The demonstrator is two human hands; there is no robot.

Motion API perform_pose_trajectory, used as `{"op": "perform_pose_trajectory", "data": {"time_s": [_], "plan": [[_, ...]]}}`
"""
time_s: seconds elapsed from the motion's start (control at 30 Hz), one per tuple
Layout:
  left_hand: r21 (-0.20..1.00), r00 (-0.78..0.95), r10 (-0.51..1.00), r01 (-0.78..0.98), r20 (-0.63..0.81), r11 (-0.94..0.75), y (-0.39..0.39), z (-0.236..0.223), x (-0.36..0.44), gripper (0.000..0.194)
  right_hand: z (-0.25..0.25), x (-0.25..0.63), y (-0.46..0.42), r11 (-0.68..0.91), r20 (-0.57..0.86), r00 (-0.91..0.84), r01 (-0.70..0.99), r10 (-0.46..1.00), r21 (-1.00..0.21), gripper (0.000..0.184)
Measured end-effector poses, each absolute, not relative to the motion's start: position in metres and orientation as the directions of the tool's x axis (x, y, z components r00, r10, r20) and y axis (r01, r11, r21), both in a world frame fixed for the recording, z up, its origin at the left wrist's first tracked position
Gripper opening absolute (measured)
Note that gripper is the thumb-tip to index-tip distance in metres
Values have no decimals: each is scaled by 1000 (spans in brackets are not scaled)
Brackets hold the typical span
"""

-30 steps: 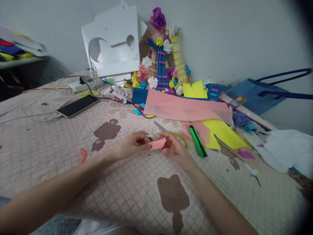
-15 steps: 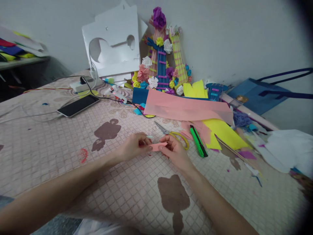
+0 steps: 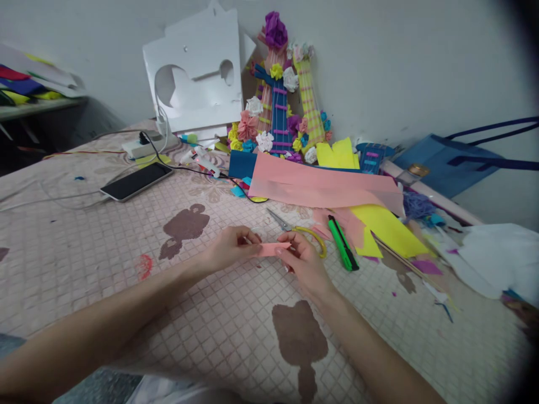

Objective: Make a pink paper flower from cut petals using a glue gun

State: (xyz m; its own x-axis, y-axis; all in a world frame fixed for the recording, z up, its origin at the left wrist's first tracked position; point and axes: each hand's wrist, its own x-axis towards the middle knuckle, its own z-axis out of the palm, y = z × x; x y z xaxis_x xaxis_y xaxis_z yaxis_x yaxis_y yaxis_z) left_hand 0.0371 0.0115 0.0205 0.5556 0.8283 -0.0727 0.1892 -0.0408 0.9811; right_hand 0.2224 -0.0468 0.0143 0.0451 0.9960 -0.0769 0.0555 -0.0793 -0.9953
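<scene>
A small folded strip of pink paper (image 3: 270, 249) is stretched between my two hands, just above the tablecloth. My left hand (image 3: 231, 247) pinches its left end between thumb and fingers. The right end is gripped by the thumb and fingers of my right hand (image 3: 304, 261). Right behind the strip lie scissors (image 3: 301, 229) with yellow handles, partly hidden by my right hand. To their right is a green box cutter (image 3: 342, 242). Farther back, a long sheet of pink paper (image 3: 324, 185) lies over blue and yellow pieces.
A phone (image 3: 137, 182) on a cable and a glue gun (image 3: 204, 161) lie at the back left, near a power strip (image 3: 145, 146). Decorated paper guitars (image 3: 280, 115) lean on the wall. Yellow paper (image 3: 385, 227), sticks and scraps cover the right side, beside a blue bag (image 3: 450, 163).
Both hands keep hold of the pink strip. My left fingers have shifted slightly, and the strip looks flatter. The whole view has moved a little.
</scene>
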Motion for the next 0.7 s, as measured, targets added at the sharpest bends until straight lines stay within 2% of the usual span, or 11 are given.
{"op": "perform_pose_trajectory", "data": {"time_s": [0.1, 0.13, 0.2, 0.27, 0.37, 0.57, 0.7], "plan": [[978, 544, 837, 204, -69, -52, 15, 19, 35, 20, 19, 241, -41, 97, 84, -49, 363, 995, -927, 26], [975, 534, 843, 214, -69, -55, 16, 19, 34, 20, 21, 249, -39, 174, 167, -60, 521, 984, -835, 27], [971, 517, 853, 229, -69, -61, 19, 19, 31, 20, 22, 265, -35, 222, 284, -67, 799, 956, -559, 27], [968, 518, 854, 238, -57, -80, 22, 20, 30, 18, 20, 277, -32, 186, 297, -82, 922, 951, -340, 27], [937, 542, 840, 288, 9, -196, 25, 21, 29, 14, 12, 283, -30, 170, 251, -113, 962, 961, -215, 24], [858, 558, 814, 328, 162, -395, 22, 19, 30, 10, 8, 281, -31, 137, 270, -89, 977, 959, -163, 27], [754, 573, 778, 383, 259, -533, 24, 10, 32, 9, 8, 286, -30, 126, 245, -87, 981, 966, -149, 26]]}}
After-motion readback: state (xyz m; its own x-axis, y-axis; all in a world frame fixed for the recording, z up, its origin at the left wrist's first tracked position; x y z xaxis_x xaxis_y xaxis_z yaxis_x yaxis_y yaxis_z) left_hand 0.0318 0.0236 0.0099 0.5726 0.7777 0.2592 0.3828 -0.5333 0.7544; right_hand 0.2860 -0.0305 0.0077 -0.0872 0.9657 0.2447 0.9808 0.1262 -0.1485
